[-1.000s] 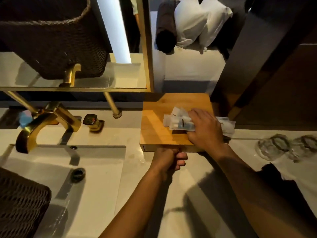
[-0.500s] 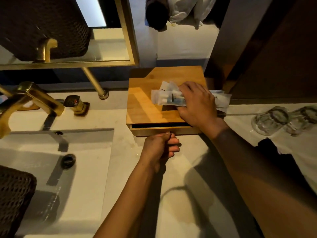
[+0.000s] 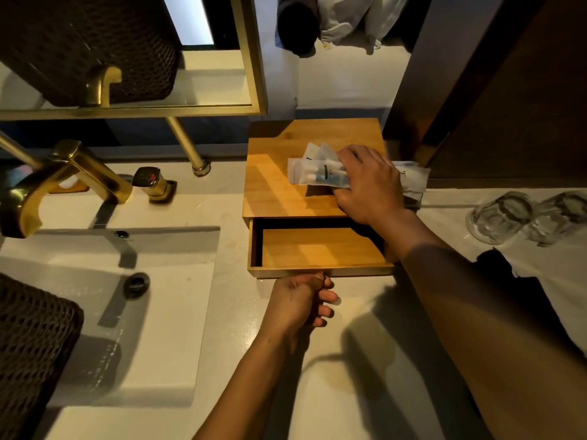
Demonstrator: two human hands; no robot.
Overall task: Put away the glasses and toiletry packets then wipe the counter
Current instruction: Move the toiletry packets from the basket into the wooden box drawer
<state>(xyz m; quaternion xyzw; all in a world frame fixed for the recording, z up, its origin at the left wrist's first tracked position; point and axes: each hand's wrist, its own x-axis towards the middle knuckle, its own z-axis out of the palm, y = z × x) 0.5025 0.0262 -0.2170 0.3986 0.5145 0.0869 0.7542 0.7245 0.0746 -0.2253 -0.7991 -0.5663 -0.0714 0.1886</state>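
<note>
A wooden box [image 3: 279, 173] stands on the white counter [image 3: 228, 319] against the back wall. Its drawer [image 3: 320, 249] is pulled out toward me and looks bare inside. My left hand [image 3: 301, 303] is closed on the small pull at the drawer's front edge. My right hand [image 3: 368, 185] rests on top of the box, fingers gripping a bunch of white toiletry packets [image 3: 317, 173]; more packets [image 3: 411, 177] stick out past the hand on the right. Two clear glasses [image 3: 498, 217] [image 3: 559, 220] stand upside down on the counter at the right.
A white sink [image 3: 104, 312] with a gold tap [image 3: 66, 176] and gold handle [image 3: 152, 182] fills the left. A dark woven basket [image 3: 28, 354] is at the lower left. A gold-framed mirror [image 3: 251, 58] is behind. A white cloth [image 3: 552, 274] lies beyond my right forearm.
My left hand has pulled the drawer out toward me, from shut to open by about a hand's width. My right hand stays on the packets on the box top.
</note>
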